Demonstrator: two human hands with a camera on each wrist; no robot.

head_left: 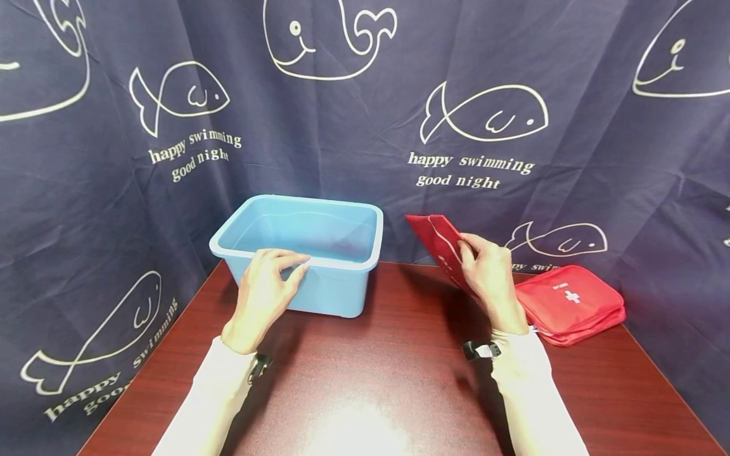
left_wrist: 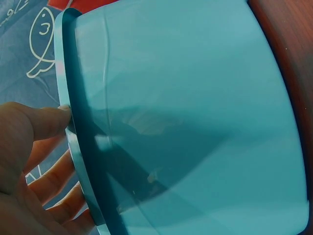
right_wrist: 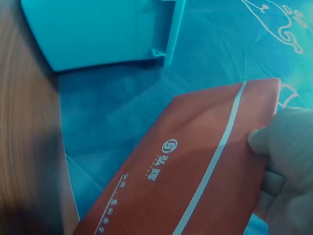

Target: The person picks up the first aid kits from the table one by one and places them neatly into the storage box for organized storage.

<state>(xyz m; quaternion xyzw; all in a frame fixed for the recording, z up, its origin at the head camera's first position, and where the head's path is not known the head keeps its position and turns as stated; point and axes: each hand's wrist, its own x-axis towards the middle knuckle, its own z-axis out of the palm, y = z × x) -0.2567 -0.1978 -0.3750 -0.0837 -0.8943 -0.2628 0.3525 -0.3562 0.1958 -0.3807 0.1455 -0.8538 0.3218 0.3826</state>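
At the light blue plastic bin (head_left: 333, 291), my left hand (head_left: 263, 291) pinches the near rim. In the left wrist view the thumb of the left hand (left_wrist: 24, 156) lies on the rim, and the other fingers are on its far side. My right hand (head_left: 490, 269) holds a flat red folder (head_left: 436, 240) by one edge, tilted above the table to the right of the bin. White print and a pale stripe mark the folder (right_wrist: 195, 152) in the right wrist view, where the right hand (right_wrist: 288, 161) has its thumb on the front face.
A red zipped first-aid pouch (head_left: 570, 301) with a white cross lies on the brown table (head_left: 365, 373), behind and right of my right wrist. Dark blue curtains (head_left: 353, 145) with white fish drawings stand around the back and sides.
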